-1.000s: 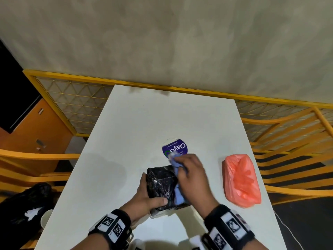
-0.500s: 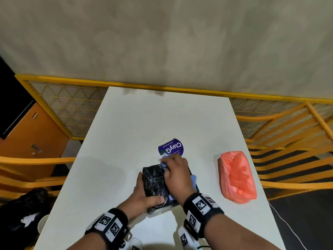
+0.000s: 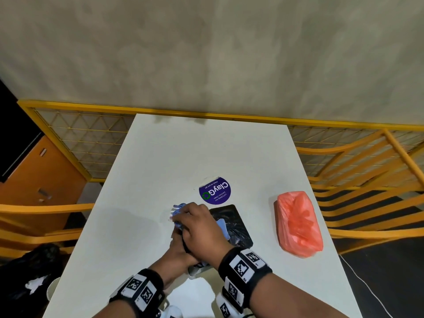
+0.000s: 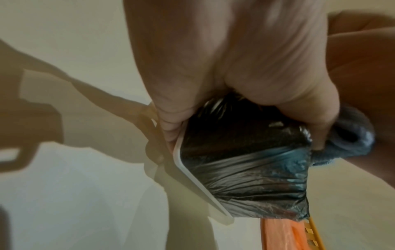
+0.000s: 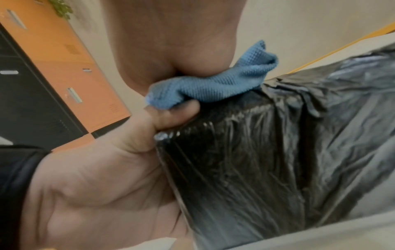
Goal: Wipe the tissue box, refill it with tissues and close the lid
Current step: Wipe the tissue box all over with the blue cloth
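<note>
The tissue box (image 3: 232, 222), covered in crinkled black plastic with a white rim (image 4: 181, 162), lies on the white table (image 3: 206, 152) in front of me. My left hand (image 3: 176, 250) grips its near left end, thumb (image 5: 171, 118) on top, and is mostly hidden under my right arm in the head view. My right hand (image 3: 197, 222) clutches a blue cloth (image 3: 177, 210) and presses it onto the box's top left edge. The same cloth (image 5: 213, 88) bunches under the palm in the right wrist view. An orange-red plastic pack of tissues (image 3: 298, 223) lies to the right.
A round purple sticker (image 3: 215, 191) is on the table just beyond the box. Yellow railing (image 3: 206, 115) runs along the far edge, with orange chair backs (image 3: 367, 180) to the right. A black bag (image 3: 29, 276) sits on the floor at the left.
My right hand has swept the cloth from the box's right side across its top to the left edge, uncovering the right part. The left hand keeps its grip.
</note>
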A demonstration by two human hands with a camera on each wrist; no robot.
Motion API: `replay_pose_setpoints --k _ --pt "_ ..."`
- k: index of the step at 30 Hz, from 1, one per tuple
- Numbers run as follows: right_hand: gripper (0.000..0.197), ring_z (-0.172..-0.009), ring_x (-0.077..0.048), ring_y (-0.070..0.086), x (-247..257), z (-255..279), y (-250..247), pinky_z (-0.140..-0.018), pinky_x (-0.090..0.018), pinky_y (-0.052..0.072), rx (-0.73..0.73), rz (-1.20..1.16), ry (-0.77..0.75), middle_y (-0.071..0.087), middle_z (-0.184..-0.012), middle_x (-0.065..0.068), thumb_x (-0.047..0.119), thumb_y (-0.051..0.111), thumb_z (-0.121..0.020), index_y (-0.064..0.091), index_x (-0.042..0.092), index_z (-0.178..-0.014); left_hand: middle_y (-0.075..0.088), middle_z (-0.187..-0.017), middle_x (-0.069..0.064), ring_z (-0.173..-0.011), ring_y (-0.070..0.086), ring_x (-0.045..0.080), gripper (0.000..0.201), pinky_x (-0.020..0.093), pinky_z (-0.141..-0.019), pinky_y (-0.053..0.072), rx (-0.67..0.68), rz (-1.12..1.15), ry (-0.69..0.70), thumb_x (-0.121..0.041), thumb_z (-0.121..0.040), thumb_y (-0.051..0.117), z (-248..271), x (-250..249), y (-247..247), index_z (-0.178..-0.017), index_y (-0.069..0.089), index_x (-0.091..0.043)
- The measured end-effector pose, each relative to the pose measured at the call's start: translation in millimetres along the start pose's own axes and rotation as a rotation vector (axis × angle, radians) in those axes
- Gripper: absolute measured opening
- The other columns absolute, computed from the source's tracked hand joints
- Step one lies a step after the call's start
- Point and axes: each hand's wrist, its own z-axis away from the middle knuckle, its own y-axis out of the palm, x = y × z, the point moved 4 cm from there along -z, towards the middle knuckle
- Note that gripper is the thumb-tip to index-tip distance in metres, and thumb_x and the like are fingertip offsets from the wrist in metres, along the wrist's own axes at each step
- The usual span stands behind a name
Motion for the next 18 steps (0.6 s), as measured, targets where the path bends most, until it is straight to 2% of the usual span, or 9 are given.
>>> replay_pose_setpoints --k 2,4,6,8,10,11,13,15,18 --pt "0.039 -0.098 -0.027 0.055 10 2 -8 -0.087 -0.030 0.044 0.034 -0.119 -0.036 0.061 -0.109 -0.006 0.007 0.047 -0.081 0.072 0.016 -0.110 0.055 -0.106 0.012 -0.099 0.061 0.015 0.056 0.021 -0.073 0.051 -0.046 -0.122 -0.031 -0.012 -0.066 0.070 -4 5 1 -0.116 0.043 -0.018" --pt "0.038 -0.100 -0.024 0.058 18 6 -24 -0.090 -0.030 0.046 0.035 -0.261 -0.063 0.061 -0.107 -0.007 0.000 0.050 -0.080 0.071 0.013 -0.109 0.049 -0.089 0.003 -0.093 0.053 0.012 0.022 0.009 -0.069 0.043 -0.054 -0.160 -0.055 -0.006 -0.086 0.058 0 2 2 -0.096 0.044 -0.019" --pt "0.037 -0.100 -0.013 0.060 21 14 -47 -0.089 -0.023 0.047 0.008 -0.377 -0.035 0.061 -0.105 -0.003 -0.005 0.054 -0.079 0.071 0.012 -0.106 0.057 -0.082 0.000 -0.085 0.059 0.007 0.016 0.007 -0.066 0.043 -0.032 -0.086 0.018 -0.001 -0.086 0.058 2 -7 2 -0.096 0.051 -0.012" --pt "0.035 -0.097 -0.008 0.060 18 32 -68 -0.086 -0.021 0.047 0.017 -0.422 -0.022 0.061 -0.101 0.001 -0.007 0.056 -0.077 0.072 0.013 -0.101 0.071 -0.087 0.000 -0.086 0.068 0.013 0.040 0.018 -0.069 0.051 -0.025 0.034 0.047 -0.003 -0.071 0.075 3 -16 -4 -0.106 0.056 -0.008" --pt "0.034 -0.094 -0.012 0.061 10 58 -80 -0.082 -0.028 0.050 0.094 -0.442 -0.036 0.061 -0.098 -0.002 -0.007 0.056 -0.075 0.072 0.012 -0.097 0.074 -0.106 -0.004 -0.099 0.071 0.016 0.073 0.025 -0.076 0.056 -0.056 0.144 0.054 -0.011 -0.058 0.086 4 -14 -16 -0.119 0.049 -0.026" --pt "0.033 -0.093 -0.013 0.061 5 72 -79 -0.082 -0.031 0.050 0.148 -0.440 -0.042 0.061 -0.098 -0.003 -0.006 0.056 -0.075 0.072 0.012 -0.098 0.072 -0.116 -0.002 -0.105 0.070 0.016 0.081 0.029 -0.079 0.058 -0.075 0.189 0.032 -0.014 -0.055 0.088 2 -12 -18 -0.121 0.044 -0.033" --pt "0.031 -0.096 -0.012 0.059 -8 98 -65 -0.085 -0.032 0.050 0.261 -0.352 -0.063 0.061 -0.100 -0.001 0.000 0.055 -0.078 0.071 0.016 -0.100 0.065 -0.126 0.008 -0.110 0.068 0.022 0.088 0.036 -0.079 0.059 -0.107 0.190 0.003 -0.020 -0.052 0.089 -1 -8 -22 -0.122 0.040 -0.038" --pt "0.032 -0.095 -0.014 0.055 -23 118 -37 -0.084 -0.031 0.048 0.361 -0.167 -0.117 0.059 -0.102 0.003 0.009 0.052 -0.080 0.070 0.023 -0.102 0.062 -0.127 0.011 -0.105 0.068 0.025 0.091 0.036 -0.072 0.058 -0.113 0.162 -0.009 -0.024 -0.050 0.090 -4 -6 -25 -0.124 0.038 -0.038" --pt "0.028 -0.099 -0.016 0.051 -42 129 2 -0.086 -0.033 0.045 0.448 0.056 -0.163 0.059 -0.109 0.011 0.024 0.051 -0.085 0.067 0.033 -0.106 0.059 -0.133 0.007 -0.116 0.064 0.020 0.105 0.034 -0.085 0.059 -0.094 0.134 -0.022 -0.025 -0.049 0.091 -6 -9 -27 -0.136 0.031 -0.034"
